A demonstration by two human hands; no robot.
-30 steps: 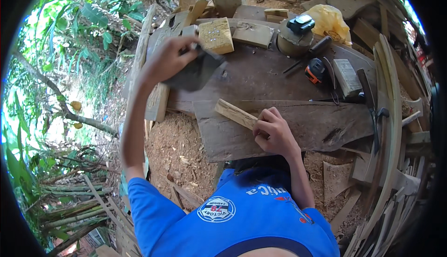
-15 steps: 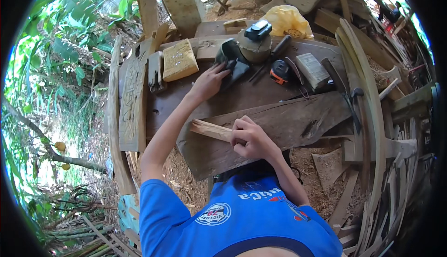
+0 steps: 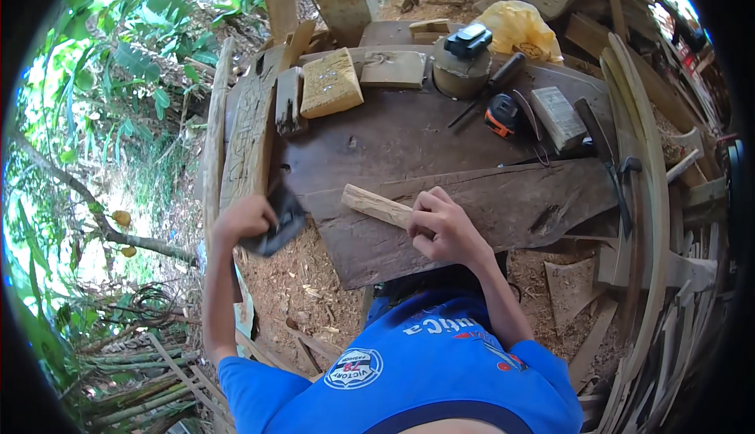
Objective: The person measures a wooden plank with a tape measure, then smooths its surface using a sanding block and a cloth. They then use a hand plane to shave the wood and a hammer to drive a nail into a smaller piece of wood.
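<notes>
My right hand [image 3: 446, 228] is closed around one end of a short pale strip of wood [image 3: 376, 204]. The strip's free end points left above a broad dark plank [image 3: 487, 206] that lies along the near side of the table. At the table's left edge, my left hand [image 3: 248, 220] grips a dark grey, bent sheet [image 3: 281, 224] that looks like sandpaper. The sheet hangs apart from the wood strip, and part of it is hidden by the fingers.
Along the back of the table [image 3: 377, 135] stand wood blocks [image 3: 333, 82] and a round container [image 3: 462, 72] with a dark device on top. To the right lie a tape measure [image 3: 501, 115], a grey block [image 3: 558, 117] and a curved blade [image 3: 609, 159]. Long boards [image 3: 646, 167] flank the right side.
My left hand has picked up the dark sheet from beside the round container and brought it left and nearer. My right hand still holds the wood strip; the view has shifted slightly.
</notes>
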